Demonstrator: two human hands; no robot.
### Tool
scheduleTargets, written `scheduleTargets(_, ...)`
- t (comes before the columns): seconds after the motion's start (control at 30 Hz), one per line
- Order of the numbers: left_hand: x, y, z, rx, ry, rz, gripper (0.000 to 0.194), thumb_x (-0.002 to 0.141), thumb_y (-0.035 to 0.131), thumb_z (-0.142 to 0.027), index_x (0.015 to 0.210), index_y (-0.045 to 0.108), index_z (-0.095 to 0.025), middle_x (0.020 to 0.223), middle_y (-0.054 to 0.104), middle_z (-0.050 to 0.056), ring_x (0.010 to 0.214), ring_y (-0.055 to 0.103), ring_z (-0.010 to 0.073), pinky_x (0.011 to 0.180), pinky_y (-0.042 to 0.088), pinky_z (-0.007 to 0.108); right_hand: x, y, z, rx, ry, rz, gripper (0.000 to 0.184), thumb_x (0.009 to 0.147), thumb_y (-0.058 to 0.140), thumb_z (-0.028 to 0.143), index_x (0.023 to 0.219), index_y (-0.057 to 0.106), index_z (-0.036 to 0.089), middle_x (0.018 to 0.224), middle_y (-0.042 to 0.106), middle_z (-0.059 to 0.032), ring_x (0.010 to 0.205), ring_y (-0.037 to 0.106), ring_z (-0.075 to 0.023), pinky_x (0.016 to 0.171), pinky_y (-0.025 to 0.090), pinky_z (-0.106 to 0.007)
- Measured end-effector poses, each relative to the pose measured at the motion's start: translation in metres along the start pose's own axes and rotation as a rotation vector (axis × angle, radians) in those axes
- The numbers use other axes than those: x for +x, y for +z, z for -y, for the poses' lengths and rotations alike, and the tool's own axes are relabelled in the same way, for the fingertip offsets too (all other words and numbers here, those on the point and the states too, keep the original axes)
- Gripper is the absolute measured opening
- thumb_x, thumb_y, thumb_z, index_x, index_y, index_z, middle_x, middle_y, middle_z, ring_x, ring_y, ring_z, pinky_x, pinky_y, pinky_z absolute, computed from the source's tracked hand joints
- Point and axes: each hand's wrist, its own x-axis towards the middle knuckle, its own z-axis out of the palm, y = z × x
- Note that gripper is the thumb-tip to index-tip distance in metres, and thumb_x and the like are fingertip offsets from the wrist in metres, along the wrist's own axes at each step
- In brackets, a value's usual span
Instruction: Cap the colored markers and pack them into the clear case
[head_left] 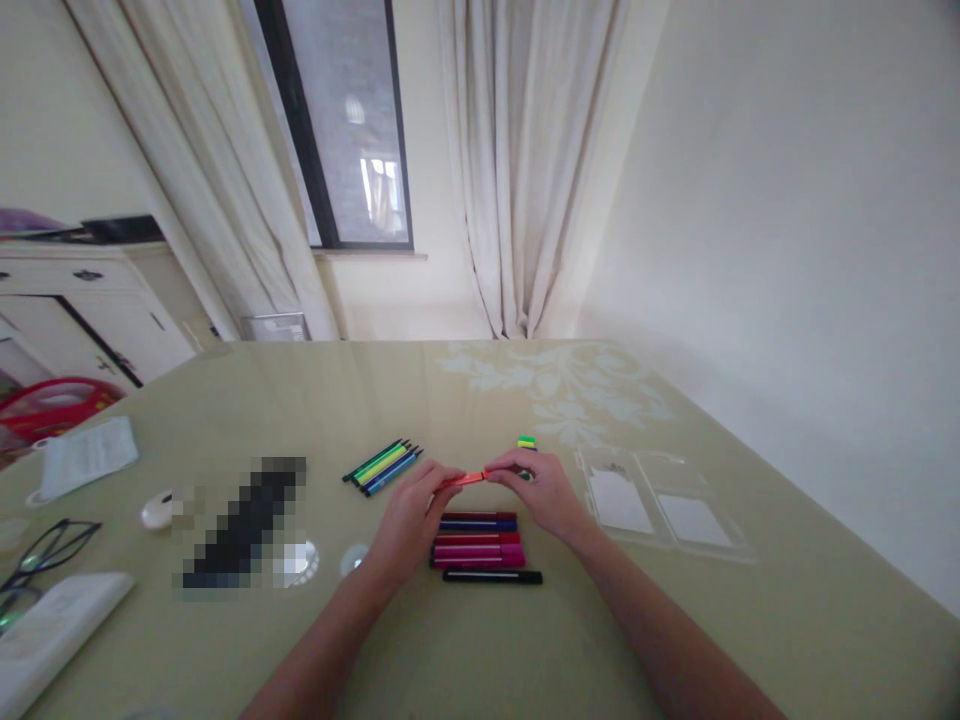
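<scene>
An orange marker point(471, 479) lies level between my hands above the table. My left hand point(414, 505) pinches its left part, and my right hand point(541, 490) grips its right end near a dark band. Just below is a row of capped markers point(478, 550) in dark red, blue, red, pink and black. Left of my left hand, several green, yellow and blue markers point(384, 466) lie side by side with dark tips showing, apparently uncapped. Small green and yellow caps point(527, 442) sit behind my right hand, which partly hides the pieces beside them.
An opened clear plastic case point(660, 500) with white inserts lies to the right. Toward the left are a blurred dark object point(244, 525), a round white item point(157, 512), glasses point(56, 545), a white oblong object point(64, 635) and a face mask point(88, 458). A wall borders the table's right side.
</scene>
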Motion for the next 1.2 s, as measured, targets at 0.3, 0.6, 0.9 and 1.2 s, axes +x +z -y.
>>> scheduleTargets(0.3, -0.002, 0.005, -0.002, -0.002, -0.015, 0.027, 0.025, 0.104, 0.047, -0.032, 0.108, 0.069, -0.022, 0.097, 0.068, 0.004, 0.089, 0.064, 0.0189, 0.08, 0.05, 0.029, -0.001, 0.002, 0.002, -0.009, 0.017, 0.013, 0.021, 0.093, 0.069, 0.04, 0.084, 0.079, 0.024, 0.082, 0.079, -0.0018, 0.078, 0.071, -0.0185, 0.075, 0.052, -0.03)
scheduleTargets(0.6, -0.003, 0.007, 0.0, 0.155, 0.033, 0.266, 0.023, 0.099, 0.055, -0.034, 0.1, 0.075, -0.024, 0.099, 0.072, 0.007, 0.096, 0.065, 0.0228, 0.089, 0.049, 0.036, 0.005, -0.02, -0.025, -0.287, 0.094, -0.044, 0.018, 0.097, 0.06, 0.031, 0.093, 0.075, 0.021, 0.093, 0.076, -0.0044, 0.086, 0.068, -0.0195, 0.08, 0.051, -0.031)
scheduleTargets(0.9, 0.004, -0.044, 0.054, 0.7, -0.396, -0.206, 0.038, 0.102, 0.039, -0.027, 0.115, 0.073, -0.018, 0.121, 0.069, 0.015, 0.111, 0.062, 0.0322, 0.094, 0.048, 0.046, 0.006, -0.035, -0.04, -0.526, 0.136, 0.105, 0.009, 0.085, 0.075, 0.021, 0.092, 0.08, 0.022, 0.11, 0.072, -0.0082, 0.105, 0.067, -0.0235, 0.097, 0.049, -0.037)
scheduleTargets(1.2, -0.002, -0.068, 0.072, 0.842, -0.588, -0.074, 0.043, 0.104, 0.033, -0.038, 0.11, 0.072, -0.02, 0.117, 0.069, 0.015, 0.11, 0.062, 0.0353, 0.085, 0.049, 0.046, 0.006, -0.029, -0.036, -0.64, 0.089, 0.122, 0.009, 0.089, 0.071, 0.019, 0.095, 0.077, 0.021, 0.103, 0.076, -0.0069, 0.105, 0.067, -0.0249, 0.094, 0.047, -0.038)
